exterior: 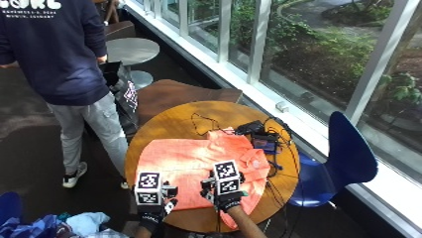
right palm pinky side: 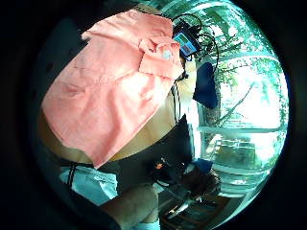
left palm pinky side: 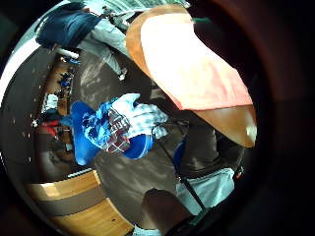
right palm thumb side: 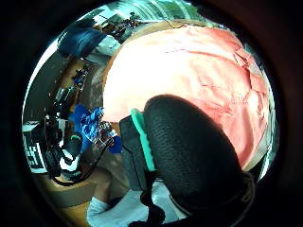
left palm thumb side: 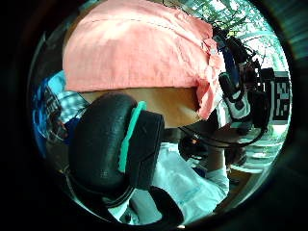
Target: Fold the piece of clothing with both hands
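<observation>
Salmon-pink shirt (exterior: 198,166) lies spread flat across the round table (exterior: 165,121), one edge hanging over the rim.

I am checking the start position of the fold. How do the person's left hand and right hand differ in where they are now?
1. The left hand is at the near edge of the round table, beside the shirt's corner; the right hand is over the orange shirt.
2. The left hand is nearer the person; the right hand reaches farther.

Both wear black gloves. Whether either hand grips the shirt cannot be told.
</observation>
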The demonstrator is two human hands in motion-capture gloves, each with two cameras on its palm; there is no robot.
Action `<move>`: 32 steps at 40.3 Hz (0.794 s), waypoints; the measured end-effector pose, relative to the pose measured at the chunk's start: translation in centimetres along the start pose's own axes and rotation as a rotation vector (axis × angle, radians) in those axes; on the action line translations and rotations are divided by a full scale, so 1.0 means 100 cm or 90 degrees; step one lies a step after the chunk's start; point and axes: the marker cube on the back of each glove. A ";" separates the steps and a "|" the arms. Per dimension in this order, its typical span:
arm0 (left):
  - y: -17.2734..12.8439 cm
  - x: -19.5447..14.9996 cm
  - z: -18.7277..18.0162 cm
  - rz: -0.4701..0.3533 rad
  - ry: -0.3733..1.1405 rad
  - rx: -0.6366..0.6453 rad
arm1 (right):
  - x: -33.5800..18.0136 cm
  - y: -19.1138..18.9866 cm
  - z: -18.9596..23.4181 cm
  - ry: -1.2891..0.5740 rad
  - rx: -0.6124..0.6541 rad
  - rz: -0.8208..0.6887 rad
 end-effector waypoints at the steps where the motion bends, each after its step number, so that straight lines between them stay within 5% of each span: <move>1: 0.000 0.000 0.000 0.000 0.000 -0.002 | 0.001 0.000 0.000 0.001 0.000 0.001; 22: 0.002 0.005 -0.012 0.023 0.011 -0.009 | 0.011 0.010 -0.004 -0.001 -0.008 -0.016; 32: -0.009 -0.002 0.028 0.002 -0.008 -0.065 | 0.039 0.019 0.035 -0.062 -0.043 0.005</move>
